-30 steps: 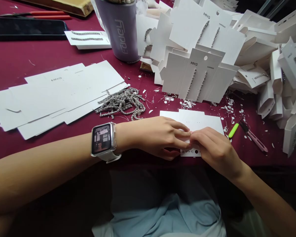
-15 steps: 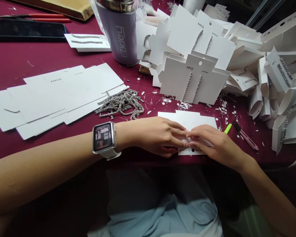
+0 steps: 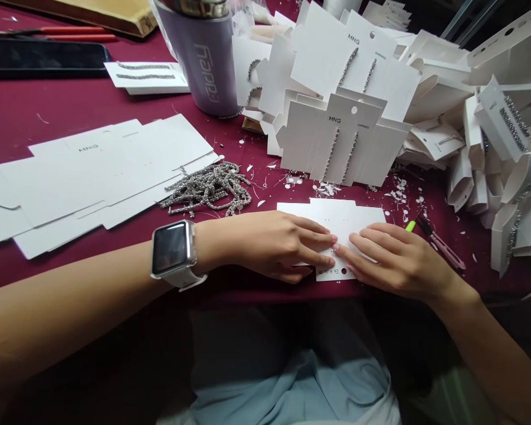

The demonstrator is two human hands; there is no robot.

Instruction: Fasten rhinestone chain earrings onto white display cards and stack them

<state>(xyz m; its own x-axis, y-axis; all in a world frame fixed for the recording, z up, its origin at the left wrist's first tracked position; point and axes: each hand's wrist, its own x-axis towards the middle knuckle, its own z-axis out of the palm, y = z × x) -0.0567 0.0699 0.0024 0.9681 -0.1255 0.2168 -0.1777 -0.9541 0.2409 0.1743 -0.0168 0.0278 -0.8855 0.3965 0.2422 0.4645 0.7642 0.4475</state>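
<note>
A white earring card (image 3: 336, 213) lies face down at the table's front edge, with tiny punched holes and small print near its lower edge. My left hand (image 3: 277, 245) rests flat on its left part, fingers stretched out and the tips pressing on the card. My right hand (image 3: 396, 260) lies over the card's right part with its fingers apart. Its thumb tip is close to my left fingertips, beside a tiny silvery bit (image 3: 334, 250) too small to make out. Left of the card is a tangled heap of silver bead chains (image 3: 207, 189).
Flat blank cards (image 3: 92, 171) lie left. Behind stand a purple tumbler (image 3: 206, 65) and a card with chain earrings (image 3: 331, 141). Many folded cards (image 3: 460, 88) crowd the right, near a pink cutter (image 3: 445, 248). A phone (image 3: 44, 58) lies far left amid paper scraps.
My right hand has drawn slightly away from my left, its fingers spreading and uncovering more of the card's middle. The left hand stays on the card. The view has shifted slightly.
</note>
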